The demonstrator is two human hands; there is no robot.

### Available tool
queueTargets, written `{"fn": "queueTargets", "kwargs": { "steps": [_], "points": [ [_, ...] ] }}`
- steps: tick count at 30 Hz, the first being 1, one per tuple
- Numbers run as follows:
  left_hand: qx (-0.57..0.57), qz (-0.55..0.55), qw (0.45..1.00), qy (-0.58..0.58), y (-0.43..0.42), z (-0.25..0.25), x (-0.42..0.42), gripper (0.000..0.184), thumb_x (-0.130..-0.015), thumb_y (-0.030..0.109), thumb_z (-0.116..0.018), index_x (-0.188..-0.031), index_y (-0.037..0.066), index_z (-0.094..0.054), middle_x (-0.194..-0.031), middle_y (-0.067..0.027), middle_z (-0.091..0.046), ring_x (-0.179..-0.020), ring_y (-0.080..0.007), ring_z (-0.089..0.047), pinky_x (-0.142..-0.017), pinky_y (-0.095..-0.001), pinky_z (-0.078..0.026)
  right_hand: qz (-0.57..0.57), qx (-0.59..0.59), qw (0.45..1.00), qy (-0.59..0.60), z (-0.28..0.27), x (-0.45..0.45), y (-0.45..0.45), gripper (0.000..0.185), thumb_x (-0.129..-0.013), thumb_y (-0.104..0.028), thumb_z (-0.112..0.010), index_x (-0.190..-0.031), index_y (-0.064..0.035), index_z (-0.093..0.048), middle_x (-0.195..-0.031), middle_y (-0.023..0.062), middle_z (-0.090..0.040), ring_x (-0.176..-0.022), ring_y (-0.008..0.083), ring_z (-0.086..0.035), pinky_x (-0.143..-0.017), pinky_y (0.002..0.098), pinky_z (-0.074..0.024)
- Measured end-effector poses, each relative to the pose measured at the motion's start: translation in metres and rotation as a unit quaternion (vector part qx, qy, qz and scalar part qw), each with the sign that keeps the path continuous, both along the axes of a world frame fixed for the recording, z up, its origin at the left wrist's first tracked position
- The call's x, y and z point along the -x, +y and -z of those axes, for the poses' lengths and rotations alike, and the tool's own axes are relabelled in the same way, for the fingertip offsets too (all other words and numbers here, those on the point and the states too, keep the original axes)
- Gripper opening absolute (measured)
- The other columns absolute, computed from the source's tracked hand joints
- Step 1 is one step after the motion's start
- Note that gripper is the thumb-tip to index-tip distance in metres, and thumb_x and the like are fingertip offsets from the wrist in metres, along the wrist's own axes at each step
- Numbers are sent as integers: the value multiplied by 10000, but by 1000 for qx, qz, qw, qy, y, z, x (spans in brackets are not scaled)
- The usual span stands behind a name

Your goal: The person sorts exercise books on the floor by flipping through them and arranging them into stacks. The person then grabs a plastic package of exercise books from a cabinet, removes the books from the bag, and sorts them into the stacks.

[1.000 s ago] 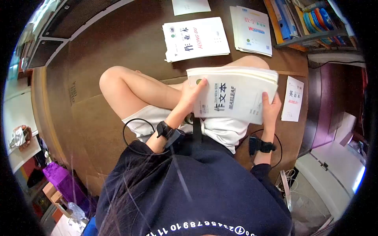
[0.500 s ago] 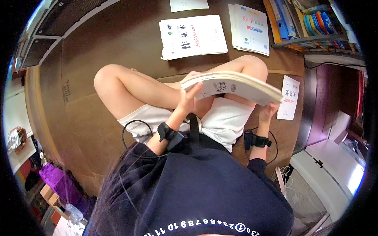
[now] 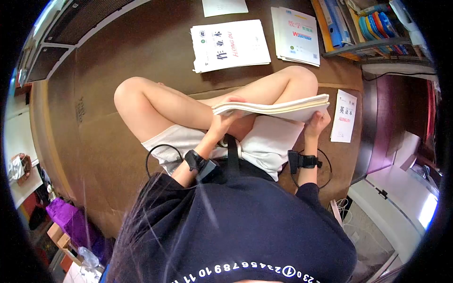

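Note:
A stack of thin white exercise books [image 3: 278, 110] is held nearly edge-on above my crossed legs, its layered page edges showing. My left hand [image 3: 224, 122] is closed on the stack's left end, partly hidden by it. At the right end, my right hand [image 3: 319, 121] grips the lower corner. Just beyond that hand, a single white English exercise book [image 3: 343, 117] lies flat on the brown surface [image 3: 99, 141]. Past my knees sits a pile of white exercise books [image 3: 231, 46] with black and red lettering, and to its right a pile of maths exercise books [image 3: 296, 37].
Another white booklet [image 3: 224, 7] is cut off by the top edge. A shelf [image 3: 373, 47] with books and folders stands at the upper right. Black straps with cables [image 3: 309, 162] circle both wrists. A purple item [image 3: 75, 221] is at the lower left.
The stack has tipped from showing its printed cover to nearly edge-on. Its right end has come up and left, with my right hand raised along with it.

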State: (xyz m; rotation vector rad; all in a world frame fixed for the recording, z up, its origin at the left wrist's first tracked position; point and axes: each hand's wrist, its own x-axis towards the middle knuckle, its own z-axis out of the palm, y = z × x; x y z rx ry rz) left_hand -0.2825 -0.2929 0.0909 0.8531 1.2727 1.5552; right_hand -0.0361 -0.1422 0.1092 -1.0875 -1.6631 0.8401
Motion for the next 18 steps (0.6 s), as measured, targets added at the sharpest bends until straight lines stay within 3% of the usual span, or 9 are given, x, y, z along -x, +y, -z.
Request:
{"fn": "queueTargets", "kwargs": {
  "steps": [3, 6, 8, 10, 12, 14, 16, 17, 18],
  "points": [
    [17, -37, 998, 42, -3, 8, -2, 266, -844, 152, -637, -1045, -16, -587, -1001, -64, -632, -907, -135, -570, -819, -284, -453, 46, -16, 999, 17, 8, 7, 7, 638, -865, -586, -522, -815, 47, -584, -680, -3, -527, -666, 85, -454, -565, 251, -362],
    [89, -74, 992, -51, -2, 7, -9, 278, -855, 176, -640, -1056, -7, -583, -995, -58, -628, -907, -132, -568, -804, -292, -463, 49, 19, 998, 28, 17, -1, 14, 618, -877, -565, -521, -791, 44, -586, -681, -3, -536, -673, 92, -474, -590, 253, -382],
    [52, -117, 985, -116, 6, 4, -16, 293, -841, 147, -663, -1080, 1, -575, -1000, -54, -626, -907, -134, -567, -792, -292, -467, 92, -16, 995, 40, 15, 0, 17, 659, -904, -582, -436, -800, 52, -580, -741, 36, -572, -697, 129, -528, -637, 263, -420],
    [-4, -176, 969, -176, 15, -15, -33, 309, -826, 124, -679, -1088, 1, -571, -1012, -54, -625, -908, -131, -568, -789, -289, -467, 136, -55, 984, 98, 7, 10, 16, 699, -917, -603, -370, -820, 58, -575, -780, 60, -590, -713, 148, -554, -658, 266, -437],
    [-32, -133, 982, -130, 18, -28, -40, 170, -793, 39, -677, -921, 23, -566, -937, -40, -619, -859, -122, -564, -772, -271, -464, 195, -81, 969, 130, -1, 3, 22, 794, -909, -657, -239, -887, 54, -592, -825, 100, -608, -703, 193, -583, -636, 286, -471],
    [-23, -71, 986, -151, 17, -38, -46, 177, -764, 6, -677, -882, 35, -549, -930, -59, -617, -879, -145, -563, -802, -279, -461, 199, 16, 930, 308, -28, -2, 20, 820, -899, -676, -201, -899, 37, -606, -818, 108, -614, -698, 197, -596, -616, 303, -489],
    [-114, -31, 993, -15, 27, -22, -47, 205, -743, 1, -687, -891, 38, -551, -954, -78, -618, -938, -167, -561, -847, -298, -451, 94, -133, 984, 78, -41, -25, 19, 836, -884, -697, -166, -892, 8, -615, -724, 93, -611, -639, 184, -603, -580, 316, -504],
    [-161, -10, 986, 53, 32, -12, -48, 219, -732, -2, -692, -896, 39, -553, -966, -88, -619, -967, -178, -560, -870, -308, -446, 113, -157, 981, 20, -35, -28, 20, 825, -876, -703, -161, -866, -13, -612, -619, 64, -592, -569, 147, -587, -563, 300, -496],
    [-136, -9, 991, 15, 30, -16, -51, 230, -720, 0, -703, -893, 40, -555, -977, -93, -619, -993, -186, -555, -892, -318, -438, 80, -160, 983, 38, -35, -28, 19, 823, -879, -699, -161, -909, -9, -608, -563, 45, -576, -517, 145, -567, -542, 286, -483]
  ]
}}
